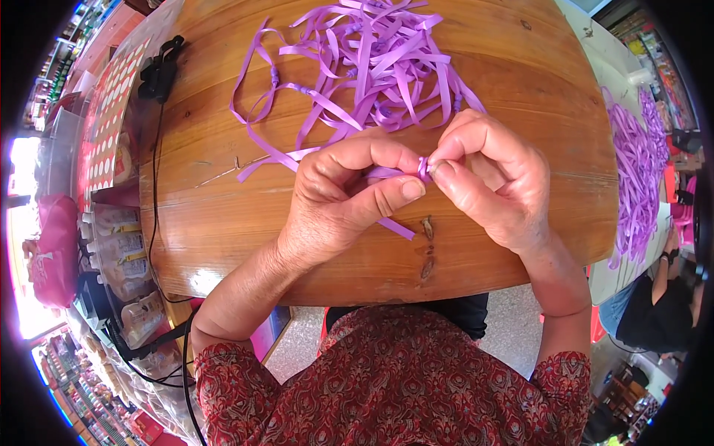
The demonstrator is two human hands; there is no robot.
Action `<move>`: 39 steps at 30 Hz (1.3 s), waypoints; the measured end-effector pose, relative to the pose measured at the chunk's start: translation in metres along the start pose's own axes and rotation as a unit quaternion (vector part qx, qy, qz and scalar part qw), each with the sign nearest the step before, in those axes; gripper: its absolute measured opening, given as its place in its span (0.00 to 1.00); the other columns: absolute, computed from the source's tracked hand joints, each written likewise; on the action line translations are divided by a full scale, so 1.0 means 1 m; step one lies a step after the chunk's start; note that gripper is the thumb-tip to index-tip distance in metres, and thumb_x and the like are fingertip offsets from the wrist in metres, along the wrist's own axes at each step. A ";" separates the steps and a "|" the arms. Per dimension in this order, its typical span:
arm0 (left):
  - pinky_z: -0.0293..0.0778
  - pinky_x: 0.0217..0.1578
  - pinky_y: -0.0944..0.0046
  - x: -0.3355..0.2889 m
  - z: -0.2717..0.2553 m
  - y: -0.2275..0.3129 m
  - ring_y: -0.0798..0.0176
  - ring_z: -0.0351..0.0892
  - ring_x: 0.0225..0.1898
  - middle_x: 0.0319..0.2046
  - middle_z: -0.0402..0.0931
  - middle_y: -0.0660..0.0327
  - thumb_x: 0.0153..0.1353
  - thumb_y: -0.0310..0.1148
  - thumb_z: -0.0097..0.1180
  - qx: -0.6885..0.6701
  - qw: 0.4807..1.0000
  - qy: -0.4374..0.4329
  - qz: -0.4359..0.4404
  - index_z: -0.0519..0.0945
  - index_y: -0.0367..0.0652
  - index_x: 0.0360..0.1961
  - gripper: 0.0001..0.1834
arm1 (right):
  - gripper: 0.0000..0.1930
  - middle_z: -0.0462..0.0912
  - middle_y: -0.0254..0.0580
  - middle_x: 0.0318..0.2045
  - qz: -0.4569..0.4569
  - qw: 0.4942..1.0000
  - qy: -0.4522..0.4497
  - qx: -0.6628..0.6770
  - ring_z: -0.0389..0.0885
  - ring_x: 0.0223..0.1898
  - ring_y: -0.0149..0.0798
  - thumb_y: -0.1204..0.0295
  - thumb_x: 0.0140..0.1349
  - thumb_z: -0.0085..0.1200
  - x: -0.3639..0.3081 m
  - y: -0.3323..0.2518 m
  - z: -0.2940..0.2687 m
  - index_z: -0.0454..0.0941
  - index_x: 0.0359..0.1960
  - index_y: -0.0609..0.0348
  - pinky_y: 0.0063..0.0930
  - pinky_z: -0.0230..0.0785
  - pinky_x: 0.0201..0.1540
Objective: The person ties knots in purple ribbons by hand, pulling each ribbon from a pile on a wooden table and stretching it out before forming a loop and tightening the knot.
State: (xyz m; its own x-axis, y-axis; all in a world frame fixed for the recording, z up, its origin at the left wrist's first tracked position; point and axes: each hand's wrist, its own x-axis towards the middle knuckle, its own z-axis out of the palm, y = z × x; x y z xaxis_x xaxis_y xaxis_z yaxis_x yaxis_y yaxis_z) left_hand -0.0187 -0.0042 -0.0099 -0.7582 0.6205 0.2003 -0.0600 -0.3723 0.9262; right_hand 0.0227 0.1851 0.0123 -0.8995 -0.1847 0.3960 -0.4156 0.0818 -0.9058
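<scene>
Above the wooden table, my left hand (349, 186) pinches a purple ribbon (384, 172) between thumb and forefinger. My right hand (494, 175) pinches the same ribbon just beside it, at a small knot (423, 169) between the fingertips of both hands. One loose ribbon end hangs below my left hand. Beyond my hands lies a tangled heap of purple ribbons (372, 67), several of them with small darker purple knots. A thin metal needle-like tool (223, 177) rests on the table to the left of my left hand.
The wooden table (535, 67) has a black cable and a black clip-like object (160, 70) at its left edge. On the right, another pile of purple ribbons (636, 178) covers a pale table, with a person in black (658, 308) beside it. Packaged goods (123, 253) stand at left.
</scene>
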 end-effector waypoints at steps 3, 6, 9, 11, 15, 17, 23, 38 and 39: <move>0.71 0.38 0.78 -0.002 0.007 0.006 0.77 0.73 0.36 0.34 0.77 0.67 0.56 0.20 0.60 0.015 0.999 0.035 -0.010 0.80 0.37 0.38 0.08 | 0.05 0.72 0.37 0.31 0.019 0.999 0.006 0.032 0.67 0.33 0.27 0.86 0.57 0.50 -0.001 0.001 0.001 0.73 0.33 0.65 0.19 0.61 0.36; 0.72 0.35 0.79 -0.005 0.010 0.008 0.79 0.73 0.35 0.34 0.78 0.67 0.57 0.20 0.60 0.048 0.996 0.071 -0.038 0.80 0.37 0.38 0.08 | 0.04 0.72 0.38 0.31 0.026 0.999 0.010 0.027 0.67 0.33 0.27 0.85 0.57 0.50 -0.001 0.000 0.001 0.73 0.32 0.65 0.19 0.61 0.36; 0.72 0.31 0.80 -0.008 0.013 0.012 0.81 0.72 0.31 0.31 0.79 0.69 0.57 0.21 0.60 0.078 0.992 0.087 -0.050 0.81 0.37 0.37 0.06 | 0.02 0.72 0.37 0.31 0.038 0.999 0.014 0.035 0.67 0.33 0.26 0.84 0.58 0.50 0.000 -0.002 0.001 0.73 0.32 0.65 0.18 0.61 0.36; 0.70 0.27 0.81 -0.009 0.014 0.014 0.83 0.70 0.28 0.28 0.77 0.72 0.58 0.21 0.60 0.100 0.989 0.092 -0.052 0.81 0.37 0.37 0.05 | 0.02 0.72 0.37 0.31 0.036 0.998 0.019 0.037 0.68 0.33 0.26 0.83 0.58 0.50 0.000 -0.001 0.001 0.73 0.32 0.66 0.18 0.61 0.36; 0.66 0.24 0.82 -0.011 0.013 0.012 0.85 0.66 0.25 0.25 0.74 0.75 0.58 0.23 0.60 0.114 0.987 0.102 -0.050 0.81 0.39 0.36 0.05 | 0.02 0.72 0.37 0.31 0.046 0.997 0.029 0.048 0.68 0.33 0.26 0.83 0.58 0.50 0.000 -0.002 0.001 0.73 0.32 0.66 0.18 0.61 0.36; 0.63 0.23 0.83 -0.011 0.013 0.011 0.85 0.62 0.23 0.24 0.73 0.76 0.58 0.23 0.60 0.101 0.988 0.109 -0.036 0.81 0.40 0.36 0.04 | 0.02 0.72 0.37 0.31 0.047 0.998 0.024 0.043 0.68 0.33 0.26 0.83 0.58 0.50 0.000 -0.003 0.000 0.73 0.32 0.66 0.18 0.61 0.36; 0.61 0.22 0.82 -0.011 0.015 0.013 0.85 0.62 0.23 0.24 0.73 0.76 0.59 0.24 0.60 0.075 0.989 0.122 -0.047 0.81 0.40 0.36 0.04 | 0.04 0.73 0.38 0.32 0.014 1.000 0.013 0.011 0.69 0.34 0.27 0.83 0.58 0.51 -0.001 0.001 -0.003 0.74 0.35 0.67 0.19 0.62 0.37; 0.62 0.23 0.80 -0.005 0.009 0.002 0.82 0.66 0.25 0.25 0.74 0.72 0.59 0.21 0.58 0.181 0.979 0.087 0.017 0.81 0.37 0.34 0.02 | 0.15 0.75 0.35 0.25 -0.242 0.892 -0.019 -0.383 0.72 0.27 0.36 0.76 0.39 0.66 0.004 0.001 -0.007 0.82 0.34 0.62 0.29 0.62 0.31; 0.62 0.23 0.80 -0.005 0.008 0.004 0.82 0.66 0.25 0.25 0.74 0.72 0.59 0.21 0.58 0.183 0.979 0.088 0.017 0.81 0.37 0.34 0.02 | 0.14 0.75 0.35 0.24 -0.228 0.891 -0.020 -0.393 0.72 0.27 0.37 0.77 0.39 0.66 0.004 -0.001 -0.007 0.81 0.31 0.62 0.30 0.61 0.31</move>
State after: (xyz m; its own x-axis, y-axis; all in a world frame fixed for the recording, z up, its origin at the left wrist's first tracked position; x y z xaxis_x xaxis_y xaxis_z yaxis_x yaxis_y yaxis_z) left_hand -0.0096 -0.0035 -0.0046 -0.8581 0.4709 0.2048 0.1791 -0.0994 0.9788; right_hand 0.0183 0.1914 0.0161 -0.6147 -0.4077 0.6753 -0.7164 0.6468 -0.2616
